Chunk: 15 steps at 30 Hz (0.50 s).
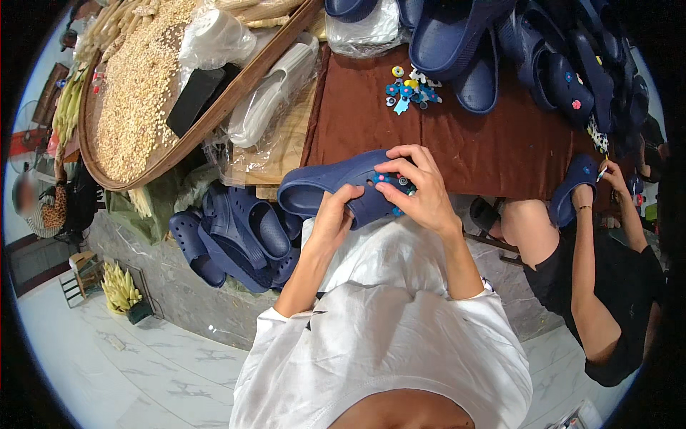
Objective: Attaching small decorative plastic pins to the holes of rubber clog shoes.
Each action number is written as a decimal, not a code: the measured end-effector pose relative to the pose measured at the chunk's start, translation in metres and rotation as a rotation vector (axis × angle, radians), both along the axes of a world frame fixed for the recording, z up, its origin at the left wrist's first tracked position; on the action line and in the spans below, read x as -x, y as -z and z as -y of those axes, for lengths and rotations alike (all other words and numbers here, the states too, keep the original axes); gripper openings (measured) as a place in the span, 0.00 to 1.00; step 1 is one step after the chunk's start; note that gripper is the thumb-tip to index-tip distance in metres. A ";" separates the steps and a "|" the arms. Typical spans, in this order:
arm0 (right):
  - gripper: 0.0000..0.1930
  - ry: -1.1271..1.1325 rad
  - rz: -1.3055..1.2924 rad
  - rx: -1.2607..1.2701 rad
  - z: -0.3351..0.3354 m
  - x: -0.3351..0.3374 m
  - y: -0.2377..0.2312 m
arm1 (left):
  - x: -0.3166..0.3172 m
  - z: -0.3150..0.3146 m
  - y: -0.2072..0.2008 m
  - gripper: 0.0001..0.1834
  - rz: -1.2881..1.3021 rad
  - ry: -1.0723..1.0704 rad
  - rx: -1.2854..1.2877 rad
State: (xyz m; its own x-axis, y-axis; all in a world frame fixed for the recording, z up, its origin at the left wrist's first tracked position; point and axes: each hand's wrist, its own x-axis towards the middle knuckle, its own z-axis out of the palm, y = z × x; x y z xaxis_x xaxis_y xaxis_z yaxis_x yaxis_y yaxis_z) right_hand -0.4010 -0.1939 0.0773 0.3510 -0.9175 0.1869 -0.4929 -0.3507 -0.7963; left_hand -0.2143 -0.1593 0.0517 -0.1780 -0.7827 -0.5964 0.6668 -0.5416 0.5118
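Note:
A navy clog (314,187) lies sideways above my lap, its heel end to the left. My left hand (333,220) is closed on its near side, thumb on the upper and fingers tucked inside or under it. Over the toe part, my right hand (423,191) bends its fingers, thumb and forefinger closing on a small pink-and-blue flower charm (381,177) at one of the holes. Other small charms partly show beneath that hand. On the brown cloth (364,132) ahead sits a loose pile of blue, white and yellow charms (409,94).
Several navy clogs (454,43) crowd the table's far right; more clogs (246,225) are heaped at my left. A round basket (207,139) of kernels and bagged white clogs (275,93) stand far left. At right, a co-worker (600,286) holds another navy clog (568,187).

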 end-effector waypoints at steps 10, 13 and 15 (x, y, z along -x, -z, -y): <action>0.13 -0.025 0.084 -0.059 0.006 0.000 -0.002 | 0.000 -0.002 -0.003 0.15 0.007 -0.033 0.017; 0.12 -0.032 0.077 -0.056 0.006 0.002 -0.001 | -0.001 -0.001 -0.003 0.15 0.008 -0.026 0.006; 0.12 -0.033 0.062 -0.070 0.005 0.001 0.000 | 0.001 0.000 -0.002 0.16 -0.006 -0.013 0.004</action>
State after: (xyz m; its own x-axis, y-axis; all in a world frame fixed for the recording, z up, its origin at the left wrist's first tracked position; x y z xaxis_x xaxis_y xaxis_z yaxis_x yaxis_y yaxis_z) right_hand -0.4017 -0.1985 0.0774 0.3711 -0.9171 0.1454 -0.4309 -0.3087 -0.8480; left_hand -0.2150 -0.1590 0.0541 -0.1708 -0.7875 -0.5922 0.6769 -0.5305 0.5102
